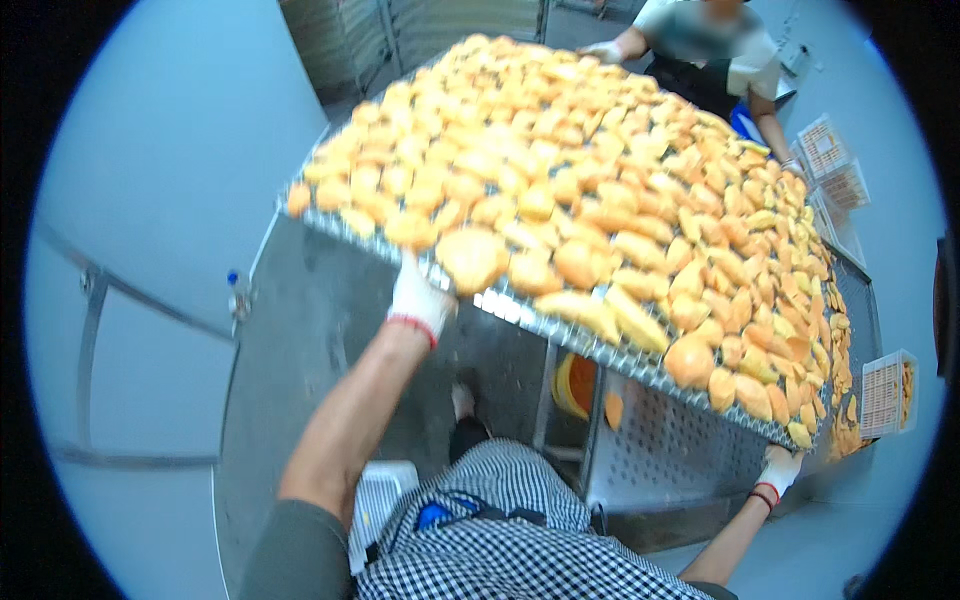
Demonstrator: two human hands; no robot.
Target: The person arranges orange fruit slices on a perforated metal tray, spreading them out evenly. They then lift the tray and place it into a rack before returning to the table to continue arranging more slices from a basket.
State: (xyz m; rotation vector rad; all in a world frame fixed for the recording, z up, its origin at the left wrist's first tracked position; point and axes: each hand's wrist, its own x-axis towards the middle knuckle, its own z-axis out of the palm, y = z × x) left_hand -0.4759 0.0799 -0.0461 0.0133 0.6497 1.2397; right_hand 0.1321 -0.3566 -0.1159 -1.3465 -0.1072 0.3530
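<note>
A large metal mesh tray spans the middle of the view, tilted and raised off the table. Many orange-yellow slices, which look like sweet potato or a similar root, cover it in one layer. My left hand, in a white glove with a red cuff, grips the near edge toward the left. At the near right corner my right hand, gloved likewise, holds the same edge; the tray hides its fingertips. Across from me a co-worker holds the far side with both gloved hands.
Below the tray stands a perforated metal table, with loose slices at its right. A white basket of slices sits there; other white baskets are farther back. A yellow bucket stands underneath. A pale wall borders the left.
</note>
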